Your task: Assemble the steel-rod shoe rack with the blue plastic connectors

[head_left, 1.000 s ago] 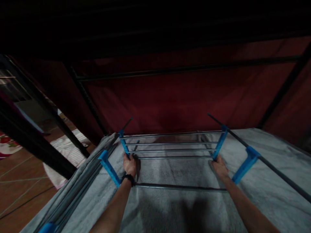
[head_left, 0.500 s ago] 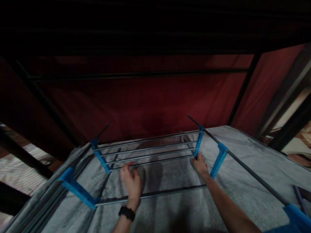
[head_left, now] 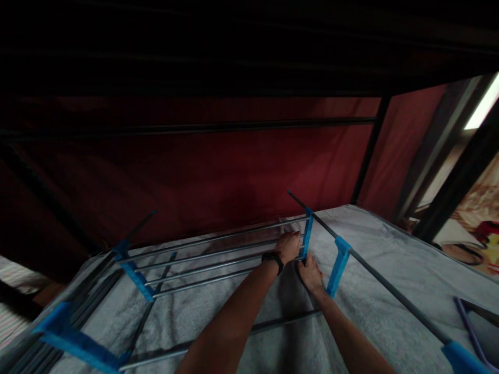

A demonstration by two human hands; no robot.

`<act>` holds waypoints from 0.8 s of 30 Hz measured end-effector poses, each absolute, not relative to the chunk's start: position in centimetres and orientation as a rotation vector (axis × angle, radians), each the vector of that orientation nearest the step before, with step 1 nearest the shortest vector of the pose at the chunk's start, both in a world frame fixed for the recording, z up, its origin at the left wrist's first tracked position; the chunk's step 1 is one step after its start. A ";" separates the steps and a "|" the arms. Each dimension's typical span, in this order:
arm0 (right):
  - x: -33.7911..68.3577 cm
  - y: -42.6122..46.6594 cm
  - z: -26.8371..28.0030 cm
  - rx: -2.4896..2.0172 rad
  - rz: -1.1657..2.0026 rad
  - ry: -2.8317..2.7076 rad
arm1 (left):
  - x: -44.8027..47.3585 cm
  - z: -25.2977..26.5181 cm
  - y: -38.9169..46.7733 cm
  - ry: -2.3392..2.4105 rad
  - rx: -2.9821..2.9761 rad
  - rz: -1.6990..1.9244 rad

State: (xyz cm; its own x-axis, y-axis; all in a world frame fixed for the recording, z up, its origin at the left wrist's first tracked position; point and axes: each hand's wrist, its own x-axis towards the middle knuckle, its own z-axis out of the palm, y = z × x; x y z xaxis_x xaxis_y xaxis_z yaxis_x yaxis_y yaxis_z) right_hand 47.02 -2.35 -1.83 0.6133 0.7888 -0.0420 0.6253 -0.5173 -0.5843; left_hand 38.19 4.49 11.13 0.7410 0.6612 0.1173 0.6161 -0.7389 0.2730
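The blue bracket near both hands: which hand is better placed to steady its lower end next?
Probably the right hand: it is right at the lower end of the blue bracket, while the left hand is higher, at the metal rods.

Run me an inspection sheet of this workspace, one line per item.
Surface: rumpled grey cloth.
Objects: silver bars between blue brackets; grey pole through the right-hand brackets' tops.
Clutter: purple-edged object, lower right, cut off by the picture edge.
Left hand: at the bar ends beside the back right bracket; grip unclear.
Right hand: by that bracket's lower end; grip unclear.
Cables: nothing seen.
Surroundings: red fabric behind, dark frame.
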 end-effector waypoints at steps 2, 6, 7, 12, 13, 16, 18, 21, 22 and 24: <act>46.9 -2.2 -1.9 -2.304 0.418 -1.099 | 39.2 10.9 5.0 1.031 2.716 0.290; 46.7 -2.0 -2.1 -2.309 0.401 -1.088 | 40.0 10.9 6.0 1.106 2.681 0.279; 46.7 -1.9 -2.2 -2.303 0.393 -1.082 | 40.0 11.0 6.2 1.118 2.674 0.276; 46.8 -1.7 -2.5 -2.278 0.408 -1.063 | 39.8 11.4 6.2 1.175 2.655 0.295; 46.9 -1.7 -2.5 -2.273 0.423 -1.065 | 39.9 11.5 6.1 1.194 2.653 0.305; 47.0 -1.7 -2.4 -2.262 0.454 -1.057 | 40.1 11.6 5.5 1.232 2.638 0.325; 47.1 -1.8 -2.2 -2.249 0.461 -1.055 | 40.2 11.6 5.2 1.248 2.627 0.330; 47.1 -2.0 -2.0 -2.236 0.470 -1.063 | 40.3 11.5 4.9 1.274 2.616 0.343; 47.1 -2.1 -1.9 -2.239 0.472 -1.064 | 40.3 11.5 4.9 1.275 2.606 0.356; 47.1 -2.1 -1.8 -2.251 0.477 -1.071 | 40.3 11.5 5.0 1.287 2.558 0.373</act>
State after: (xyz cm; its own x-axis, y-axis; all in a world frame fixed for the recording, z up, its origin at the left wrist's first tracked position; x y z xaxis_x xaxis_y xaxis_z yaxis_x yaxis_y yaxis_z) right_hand 47.07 -2.13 -1.79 0.6111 0.7889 -0.0645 0.5757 -0.4990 -0.6478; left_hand 40.34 4.97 11.49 0.5761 0.8094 0.1135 0.7445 -0.5770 0.3359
